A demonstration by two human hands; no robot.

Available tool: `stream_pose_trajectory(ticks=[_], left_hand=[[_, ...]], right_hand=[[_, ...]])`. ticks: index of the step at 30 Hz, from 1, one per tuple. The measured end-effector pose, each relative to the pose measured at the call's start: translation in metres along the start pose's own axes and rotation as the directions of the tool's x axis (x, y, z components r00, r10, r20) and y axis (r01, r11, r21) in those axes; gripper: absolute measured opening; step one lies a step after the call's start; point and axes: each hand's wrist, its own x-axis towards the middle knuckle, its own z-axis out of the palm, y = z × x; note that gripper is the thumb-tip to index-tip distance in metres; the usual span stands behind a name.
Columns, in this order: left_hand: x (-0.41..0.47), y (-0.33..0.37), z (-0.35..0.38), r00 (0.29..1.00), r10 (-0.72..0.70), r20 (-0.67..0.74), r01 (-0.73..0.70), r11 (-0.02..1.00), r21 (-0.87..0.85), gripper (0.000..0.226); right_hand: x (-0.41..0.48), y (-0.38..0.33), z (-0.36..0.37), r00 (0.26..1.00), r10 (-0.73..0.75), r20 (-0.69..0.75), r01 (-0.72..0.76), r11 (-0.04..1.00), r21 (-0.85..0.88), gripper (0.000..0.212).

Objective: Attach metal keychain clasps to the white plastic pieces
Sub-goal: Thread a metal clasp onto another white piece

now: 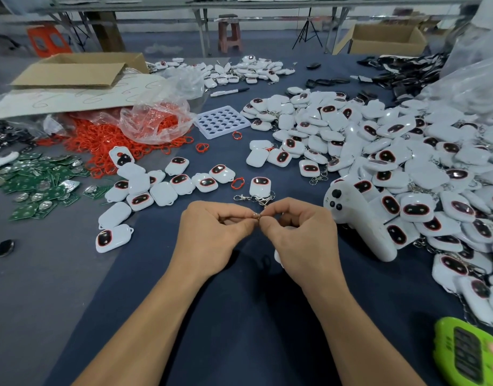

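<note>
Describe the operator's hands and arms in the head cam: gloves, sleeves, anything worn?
Nothing worn. The left hand and right hand are bare: no gloves, finger rings or tape. The left forearm and right forearm are uncovered down to the frame edge, with no sleeve, watch, wristband or cable in view.

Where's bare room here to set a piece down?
Bare cloth lies left of the left hand, between the black disc and the nearest white pieces, and right of the right hand, between the white controller and the green device. Crowded: the white heap right, red rings and circuit boards left.
</note>
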Motion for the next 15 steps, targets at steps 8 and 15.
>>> stream_pose_trajectory(ticks=[8,15], left_hand=[[-0.0043,0.0047,-0.0008,0.997,0.075,-0.025,-0.075,0.997,0.019,0.029],[-0.0030,0.0040,0.0001,0.997,0.075,-0.005,-0.075,0.997,-0.009,0.020]], right_hand=[[-0.0011,0.0032,0.0003,0.998,-0.066,-0.010,0.065,0.993,-0.096,0.022],[-0.0007,0.0054,0.0006,0.993,-0.121,-0.017,0.117,0.982,-0.151,0.022]])
